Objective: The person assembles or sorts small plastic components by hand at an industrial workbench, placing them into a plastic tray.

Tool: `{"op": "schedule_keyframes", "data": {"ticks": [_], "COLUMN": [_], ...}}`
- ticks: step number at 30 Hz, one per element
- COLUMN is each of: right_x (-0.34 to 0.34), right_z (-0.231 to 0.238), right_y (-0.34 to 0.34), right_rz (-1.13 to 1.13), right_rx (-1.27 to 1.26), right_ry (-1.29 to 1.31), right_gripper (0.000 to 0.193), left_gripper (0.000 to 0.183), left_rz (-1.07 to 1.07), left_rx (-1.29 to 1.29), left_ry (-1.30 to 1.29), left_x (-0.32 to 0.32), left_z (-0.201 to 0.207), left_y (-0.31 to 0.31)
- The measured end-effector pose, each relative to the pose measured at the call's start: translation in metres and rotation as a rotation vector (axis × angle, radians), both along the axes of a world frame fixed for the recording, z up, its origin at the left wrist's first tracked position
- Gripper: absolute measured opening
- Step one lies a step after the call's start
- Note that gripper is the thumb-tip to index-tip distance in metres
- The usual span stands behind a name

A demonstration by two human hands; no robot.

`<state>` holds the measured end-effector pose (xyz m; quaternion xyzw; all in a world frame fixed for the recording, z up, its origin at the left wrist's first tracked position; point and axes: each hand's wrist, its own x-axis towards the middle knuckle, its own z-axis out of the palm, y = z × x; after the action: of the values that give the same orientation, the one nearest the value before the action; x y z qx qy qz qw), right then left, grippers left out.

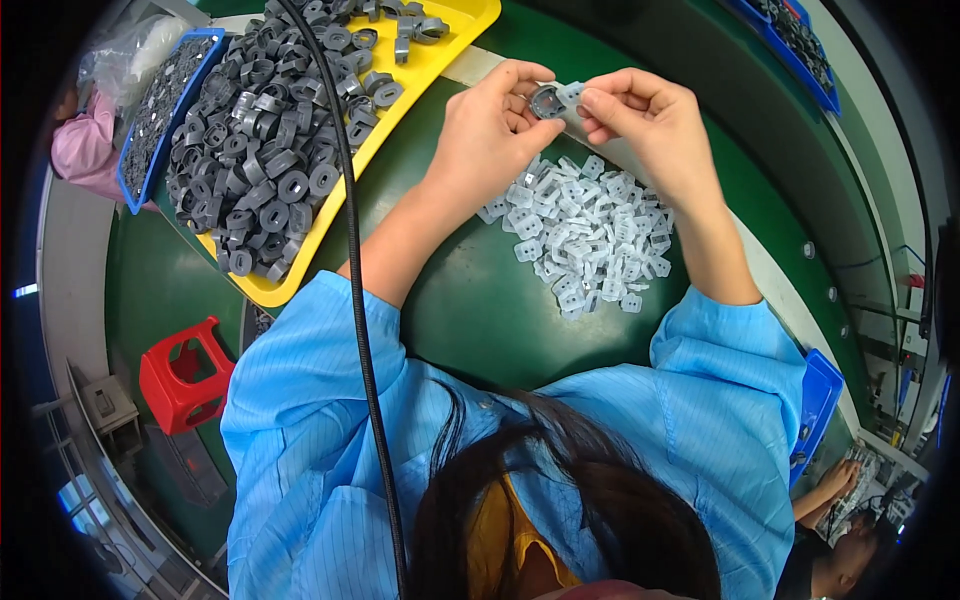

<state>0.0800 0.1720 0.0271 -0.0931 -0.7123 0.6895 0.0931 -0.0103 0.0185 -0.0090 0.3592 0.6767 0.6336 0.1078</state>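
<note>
Between the thumb and fingers of my left hand [493,125] is a dark grey ring-shaped plastic part [547,102], its opening facing up. My right hand [645,120] pinches a small translucent white plastic piece [571,94] against the grey part's right side; whether the two are joined I cannot tell. Both hands are above the far side of the green table. Just below them lies a loose pile of similar translucent pieces [590,235]. To the left, a heap of dark grey plastic parts [262,150] fills much of a yellow tray [420,75].
A blue tray of small grey pieces [165,115] stands beyond the yellow tray. A black cable [352,230] hangs across the view. Blue bins sit at upper right and by my right elbow [818,405]. A red stool [187,375] is at left. Other people are at both sides.
</note>
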Motion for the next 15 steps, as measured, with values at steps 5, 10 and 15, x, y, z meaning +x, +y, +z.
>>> {"op": "schedule_keyframes", "data": {"ticks": [5,10,15], "right_x": [-0.001,-0.002,-0.008], "right_z": [-0.010,-0.007,-0.010], "right_y": [-0.021,-0.015,-0.007], "right_rz": [-0.217,-0.182,-0.067], "right_rx": [0.503,0.504,0.041], "right_ry": [0.152,0.087,-0.018], "right_gripper": [0.013,0.015,0.021], "left_gripper": [0.030,0.027,0.030], "left_rz": [0.073,0.077,0.008], "left_rx": [0.011,0.001,-0.047], "left_ry": [0.062,0.172,0.160], "left_x": [0.009,0.012,0.010], "left_z": [0.003,0.010,0.008], "left_y": [0.002,-0.001,-0.001]}}
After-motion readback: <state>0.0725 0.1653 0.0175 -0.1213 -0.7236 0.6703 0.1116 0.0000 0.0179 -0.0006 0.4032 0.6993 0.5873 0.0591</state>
